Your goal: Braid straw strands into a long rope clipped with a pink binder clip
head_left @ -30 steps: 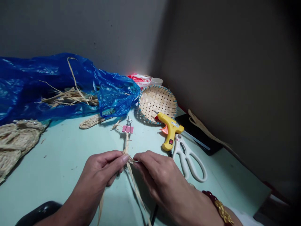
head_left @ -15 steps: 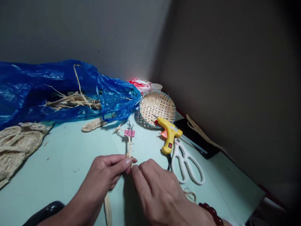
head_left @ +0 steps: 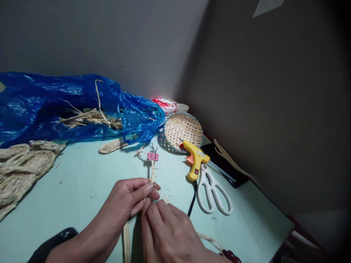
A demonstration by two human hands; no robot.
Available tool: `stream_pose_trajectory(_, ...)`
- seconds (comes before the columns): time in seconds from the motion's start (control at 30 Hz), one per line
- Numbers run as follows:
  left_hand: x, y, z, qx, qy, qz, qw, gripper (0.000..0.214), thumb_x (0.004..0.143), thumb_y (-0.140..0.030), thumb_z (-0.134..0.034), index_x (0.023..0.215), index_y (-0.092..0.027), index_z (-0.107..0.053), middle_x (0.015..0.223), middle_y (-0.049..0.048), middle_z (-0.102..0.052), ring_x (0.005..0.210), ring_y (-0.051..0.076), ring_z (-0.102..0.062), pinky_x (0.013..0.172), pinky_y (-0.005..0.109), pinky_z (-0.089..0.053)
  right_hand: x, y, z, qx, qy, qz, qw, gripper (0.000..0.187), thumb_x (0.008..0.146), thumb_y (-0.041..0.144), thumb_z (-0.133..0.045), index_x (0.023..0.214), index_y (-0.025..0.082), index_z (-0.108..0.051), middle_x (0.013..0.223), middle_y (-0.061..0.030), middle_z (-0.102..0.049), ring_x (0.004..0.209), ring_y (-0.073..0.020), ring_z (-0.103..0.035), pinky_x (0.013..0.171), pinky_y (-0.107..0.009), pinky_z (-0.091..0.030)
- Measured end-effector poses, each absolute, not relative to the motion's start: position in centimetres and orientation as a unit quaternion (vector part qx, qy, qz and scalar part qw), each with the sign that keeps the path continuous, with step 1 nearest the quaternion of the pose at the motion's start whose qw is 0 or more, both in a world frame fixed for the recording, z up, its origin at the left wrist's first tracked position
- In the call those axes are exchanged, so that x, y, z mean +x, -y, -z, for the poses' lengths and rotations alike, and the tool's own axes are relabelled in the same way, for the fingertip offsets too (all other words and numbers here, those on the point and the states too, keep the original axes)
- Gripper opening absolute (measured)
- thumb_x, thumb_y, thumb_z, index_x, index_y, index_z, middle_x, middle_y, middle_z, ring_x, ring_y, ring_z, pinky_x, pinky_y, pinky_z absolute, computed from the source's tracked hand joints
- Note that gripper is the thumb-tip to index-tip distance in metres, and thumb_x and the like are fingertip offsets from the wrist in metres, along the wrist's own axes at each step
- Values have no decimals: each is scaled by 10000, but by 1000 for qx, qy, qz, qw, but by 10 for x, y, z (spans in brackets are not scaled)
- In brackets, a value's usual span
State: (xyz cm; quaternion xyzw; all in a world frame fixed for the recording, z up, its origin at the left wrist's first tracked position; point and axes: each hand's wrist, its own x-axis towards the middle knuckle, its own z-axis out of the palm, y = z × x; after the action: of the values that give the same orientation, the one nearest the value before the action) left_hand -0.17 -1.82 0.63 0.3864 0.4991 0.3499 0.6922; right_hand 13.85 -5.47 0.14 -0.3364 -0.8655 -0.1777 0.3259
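Note:
A narrow pale straw braid (head_left: 153,172) runs toward me from a pink binder clip (head_left: 153,156) on the table. My left hand (head_left: 131,195) pinches this braid between thumb and fingers. Just below and to the right, my right hand (head_left: 170,230) is closed with its knuckles up; its fingertips are hidden, and a strand seems to lead into them. Loose straw strands (head_left: 126,241) hang below my left hand, and another strand (head_left: 210,239) lies beside my right wrist.
A yellow glue gun (head_left: 196,159) leans by a woven basket (head_left: 183,128), with white scissors (head_left: 214,193) in front. At the back left lies a blue plastic bag (head_left: 90,87) holding straw. Braided straw pieces (head_left: 27,171) lie at left, a black object (head_left: 55,243) nearer me.
My right hand has moved left and toward me, a little away from my left fingertips. My left hand keeps its pinch on the braid. The view has shifted slightly.

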Motion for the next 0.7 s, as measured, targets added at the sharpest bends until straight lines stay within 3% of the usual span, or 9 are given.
stream_pose_trajectory(0.1, -3, 18, -5, 409, -493, -347, 685, 286, 787, -421, -681, 732, -140, -677, 630, -20, -541, 475, 65, -294, 466, 215, -197, 160, 50, -25, -367, 868, -6, 336, 184, 912, 217, -491, 876, 130, -648, 649, -40, -603, 570, -163, -536, 511, -276, -415)
stream_pose_trajectory(0.17, -4, 17, -4, 425, -482, -343, 685, 309, 807, -434, -657, 727, -135, -655, 582, -52, -442, 477, 64, -190, 463, 236, -118, 174, 42, -40, -464, 815, -144, 317, 175, 932, 266, -515, 1024, 165, -624, 845, -52, -660, 743, -165, -603, 670, -278, -457)
stream_pose_trajectory(0.23, -4, 16, -3, 430, -475, -341, 687, 313, 803, -434, -656, 735, -129, -650, 567, -67, -389, 489, 67, -142, 469, 252, -86, 180, 32, -48, -491, 775, -291, 270, 225, 935, 314, -527, 1116, 190, -573, 926, -44, -664, 821, -163, -611, 721, -269, -454)
stream_pose_trajectory(0.37, -4, 13, -2, 418, -479, -348, 689, 355, 731, -465, -704, 794, -118, -657, 561, -64, -411, 483, 57, -148, 461, 249, -69, 171, 17, -42, -444, 717, -503, 191, 133, 910, 299, -543, 977, 185, -538, 819, 0, -599, 705, -124, -547, 590, -219, -393)
stream_pose_trajectory(0.57, -4, 15, 3, 395, -490, -357, 690, 418, 669, -524, -732, 775, -134, -627, 499, -115, -294, 442, 35, -129, 429, 227, -60, 164, 10, -36, -437, 680, -559, 184, 173, 880, 329, -585, 872, 163, -537, 771, 25, -484, 695, -106, -436, 580, -217, -333)
stream_pose_trajectory(0.7, -3, 20, 1, 378, -491, -365, 695, 356, 720, -470, -712, 815, -156, -574, 521, -89, -425, 415, 16, -174, 418, 204, -63, 167, 9, -32, -434, 699, -526, 215, 134, 920, 282, -519, 936, 161, -575, 801, 10, -552, 713, -113, -476, 623, -223, -358)
